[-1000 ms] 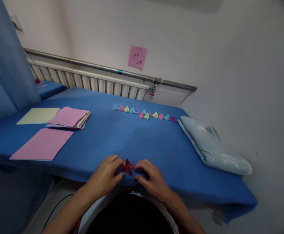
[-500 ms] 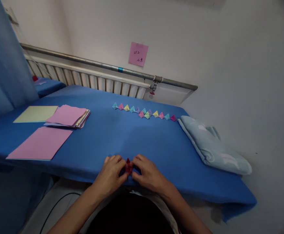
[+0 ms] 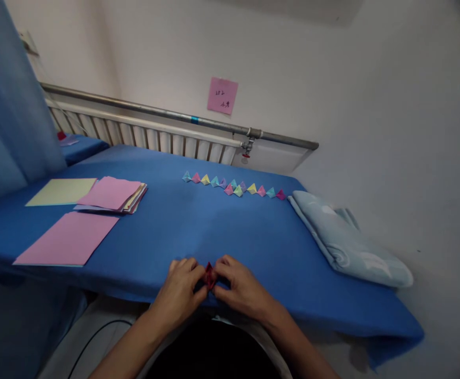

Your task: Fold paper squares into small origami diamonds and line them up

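Between my two hands, at the near edge of the blue-covered table [image 3: 167, 231], is a small red folded paper piece [image 3: 209, 276], pointed at the top. My left hand [image 3: 181, 284] pinches its left side with thumb and fingers. On the other side my right hand [image 3: 238, 284] grips it the same way, and the fingertips hide part of the paper. Farther back lies a row of small folded paper pieces [image 3: 252, 188] in blue, pink, yellow, green and purple, each with a pointed shape.
Pink sheets [image 3: 70, 239], a stack of smaller coloured paper [image 3: 109, 192] and a yellow sheet [image 3: 60, 191] lie at left. A folded light-blue blanket [image 3: 348, 239] rests at right. Behind the table are a radiator [image 3: 155, 138], a pipe and a pink note [image 3: 222, 96] on the wall.
The red paper now looks narrower and more upright between my fingers. Both hands still hold it. The whole view has shifted slightly, so everything sits a little lower in the picture.
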